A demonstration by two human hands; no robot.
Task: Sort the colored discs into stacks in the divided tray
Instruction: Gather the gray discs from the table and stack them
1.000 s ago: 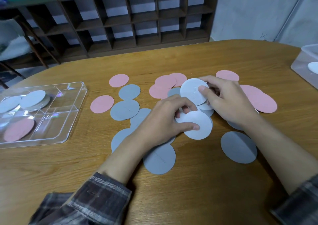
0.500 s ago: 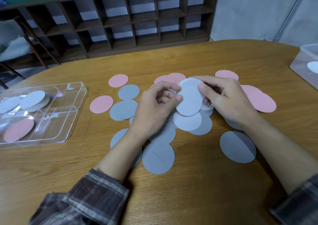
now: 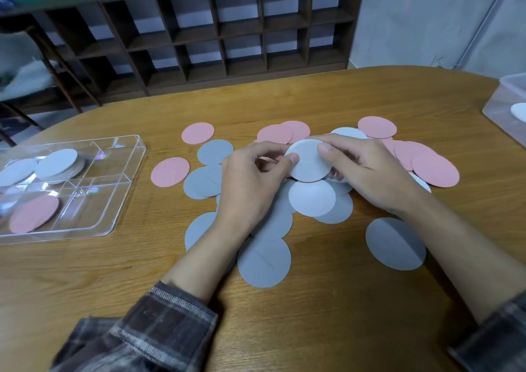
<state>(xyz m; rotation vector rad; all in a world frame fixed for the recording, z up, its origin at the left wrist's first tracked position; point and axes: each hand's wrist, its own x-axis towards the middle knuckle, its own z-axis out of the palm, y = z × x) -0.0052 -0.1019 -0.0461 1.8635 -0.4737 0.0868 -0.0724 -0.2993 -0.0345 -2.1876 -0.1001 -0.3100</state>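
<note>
both hands, left [image 3: 250, 180] and right [image 3: 367, 169], pinch one white disc [image 3: 308, 162] above the pile [image 3: 284, 218], well right of the tray [image 3: 125, 189]; thin discs cling, so a second could ride along or slip during handover.

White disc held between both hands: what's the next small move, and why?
Probably carry the white disc left to the divided tray and lay it on the white stack in a far compartment. Both the left hand and right hand pinch it clear of the pile, and the pink disc sits in a near compartment.
</note>
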